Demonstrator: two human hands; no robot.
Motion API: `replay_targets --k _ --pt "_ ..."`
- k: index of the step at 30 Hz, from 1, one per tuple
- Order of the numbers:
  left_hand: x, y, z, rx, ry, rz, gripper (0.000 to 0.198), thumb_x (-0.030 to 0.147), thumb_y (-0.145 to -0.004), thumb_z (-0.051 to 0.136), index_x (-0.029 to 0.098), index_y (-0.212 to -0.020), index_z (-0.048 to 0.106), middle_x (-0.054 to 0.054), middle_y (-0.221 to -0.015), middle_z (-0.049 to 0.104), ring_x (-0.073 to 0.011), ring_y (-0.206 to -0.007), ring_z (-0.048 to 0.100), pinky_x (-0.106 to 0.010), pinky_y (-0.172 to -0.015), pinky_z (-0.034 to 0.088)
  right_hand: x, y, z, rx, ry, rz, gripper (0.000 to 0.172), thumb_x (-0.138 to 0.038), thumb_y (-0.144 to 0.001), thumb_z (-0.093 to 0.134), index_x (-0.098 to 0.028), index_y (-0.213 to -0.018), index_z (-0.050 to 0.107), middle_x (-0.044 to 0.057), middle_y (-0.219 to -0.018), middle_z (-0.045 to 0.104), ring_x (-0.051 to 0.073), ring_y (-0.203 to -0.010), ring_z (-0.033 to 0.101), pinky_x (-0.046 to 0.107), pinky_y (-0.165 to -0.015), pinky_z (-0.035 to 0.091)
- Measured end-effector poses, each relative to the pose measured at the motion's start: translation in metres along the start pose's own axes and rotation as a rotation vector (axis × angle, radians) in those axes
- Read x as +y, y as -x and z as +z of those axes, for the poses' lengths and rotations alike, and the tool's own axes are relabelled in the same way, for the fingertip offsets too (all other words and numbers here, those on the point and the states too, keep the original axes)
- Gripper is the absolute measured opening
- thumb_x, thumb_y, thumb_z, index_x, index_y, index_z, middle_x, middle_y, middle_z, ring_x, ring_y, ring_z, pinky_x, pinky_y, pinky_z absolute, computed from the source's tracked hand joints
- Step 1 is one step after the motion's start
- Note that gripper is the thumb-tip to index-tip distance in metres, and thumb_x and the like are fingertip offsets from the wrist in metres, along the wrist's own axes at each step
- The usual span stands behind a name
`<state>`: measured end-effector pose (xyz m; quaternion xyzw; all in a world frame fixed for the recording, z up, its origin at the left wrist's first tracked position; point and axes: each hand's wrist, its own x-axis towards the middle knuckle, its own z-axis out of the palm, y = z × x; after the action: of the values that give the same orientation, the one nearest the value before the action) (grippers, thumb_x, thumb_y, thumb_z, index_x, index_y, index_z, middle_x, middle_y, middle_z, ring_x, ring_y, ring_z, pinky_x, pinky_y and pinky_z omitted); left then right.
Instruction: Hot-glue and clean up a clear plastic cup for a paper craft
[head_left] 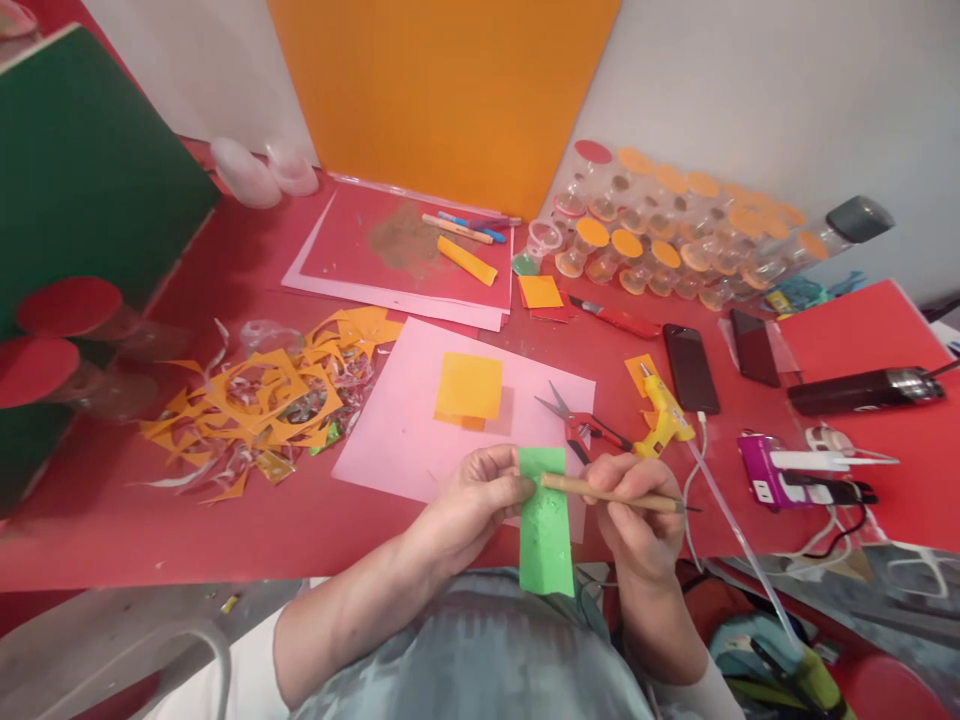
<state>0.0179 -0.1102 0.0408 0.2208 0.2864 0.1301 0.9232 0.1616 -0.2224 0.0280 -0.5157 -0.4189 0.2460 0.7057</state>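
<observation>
My left hand (484, 495) pinches the left edge of a bright green paper strip (546, 545), with thumb and fingers closed near its upper part. Small marks or dents show on the strip's face. A tan wooden stick-like tool (600, 493) with a thin dark point at its right end is gripped in my right hand (639, 520). The tool's blunt end rests on or just over the green strip; contact is hard to tell. Beyond the hands, a yellow-orange paper square (470, 385) lies on a pink sheet (394, 430). Red-handled scissors (577, 418) lie beside it.
Orange paper scraps (277, 385) heap at left, near red-topped plastic cups (71, 305). A yellow glue gun (664, 415), a phone (690, 368) and a purple power adapter (765, 480) sit at right. Orange-topped clear cups (664, 255) stand behind, near a red cutter (619, 318).
</observation>
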Motion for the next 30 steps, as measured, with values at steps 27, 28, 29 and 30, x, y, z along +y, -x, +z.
replay_targets --k 27,28,29,30 --pt "-0.005 0.0 0.004 -0.17 0.101 -0.064 0.029 0.019 -0.064 0.08 0.016 -0.093 0.081 -0.004 -0.08 0.076 -0.0129 -0.068 0.065 -0.021 -0.066 0.051 0.011 0.006 0.004 0.177 -0.032 0.023 0.009 -0.019 -0.085 0.071 -0.027 -0.087 0.066 -0.002 -0.085 0.067 0.012 -0.064 0.063 0.027 -0.06 0.057" --pt "-0.004 0.0 0.005 -0.174 0.111 -0.067 0.028 0.019 -0.064 0.08 0.015 -0.092 0.081 -0.004 -0.078 0.076 -0.0125 -0.067 0.065 -0.02 -0.065 0.05 0.011 0.005 0.002 0.165 -0.036 0.01 0.01 -0.019 -0.085 0.071 -0.027 -0.087 0.066 -0.003 -0.085 0.068 0.012 -0.065 0.064 0.026 -0.06 0.057" --pt "-0.003 0.0 0.006 -0.177 0.117 -0.069 0.027 0.019 -0.064 0.08 0.015 -0.091 0.081 -0.004 -0.075 0.076 -0.0117 -0.064 0.065 -0.019 -0.063 0.05 0.01 0.005 0.001 0.15 -0.043 -0.007 0.011 -0.018 -0.085 0.071 -0.027 -0.087 0.067 -0.003 -0.085 0.068 0.012 -0.066 0.064 0.026 -0.06 0.057" --pt "-0.002 0.0 0.007 -0.18 0.118 -0.069 0.026 0.019 -0.064 0.08 0.014 -0.09 0.081 -0.003 -0.072 0.075 -0.0107 -0.062 0.064 -0.019 -0.062 0.049 0.01 0.004 -0.001 0.135 -0.048 -0.028 0.012 -0.016 -0.085 0.071 -0.027 -0.088 0.067 -0.003 -0.085 0.069 0.012 -0.066 0.064 0.025 -0.06 0.057"
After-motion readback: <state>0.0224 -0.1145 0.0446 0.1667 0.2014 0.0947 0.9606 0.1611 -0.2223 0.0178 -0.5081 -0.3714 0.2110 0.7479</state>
